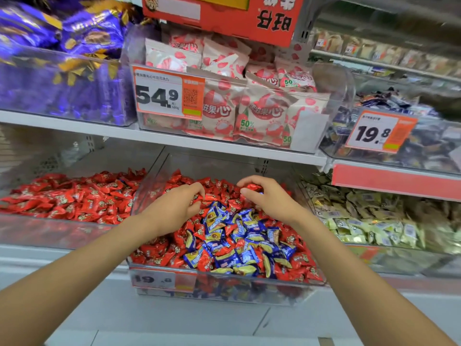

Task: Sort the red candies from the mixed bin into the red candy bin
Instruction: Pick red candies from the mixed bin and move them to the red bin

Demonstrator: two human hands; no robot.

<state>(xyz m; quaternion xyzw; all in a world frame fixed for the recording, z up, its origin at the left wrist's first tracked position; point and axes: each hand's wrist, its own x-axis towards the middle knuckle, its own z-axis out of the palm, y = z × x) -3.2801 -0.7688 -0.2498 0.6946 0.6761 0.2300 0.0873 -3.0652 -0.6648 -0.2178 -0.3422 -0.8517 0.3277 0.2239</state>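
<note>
The clear mixed bin sits on the lower shelf in front of me, with red candies piled around a heap of blue-and-yellow candies. To its left lies the red candy bin, which holds only red candies. My left hand is down in the red pile at the back left of the mixed bin, fingers curled around red candies. My right hand is at the back right, fingers curled over a red candy pinched against the thumb.
A bin of pale yellow-green candies stands to the right. The shelf above carries purple packs, pink-and-white snack bags and dark-wrapped sweets, each behind clear fronts with price tags. A red sign hangs overhead.
</note>
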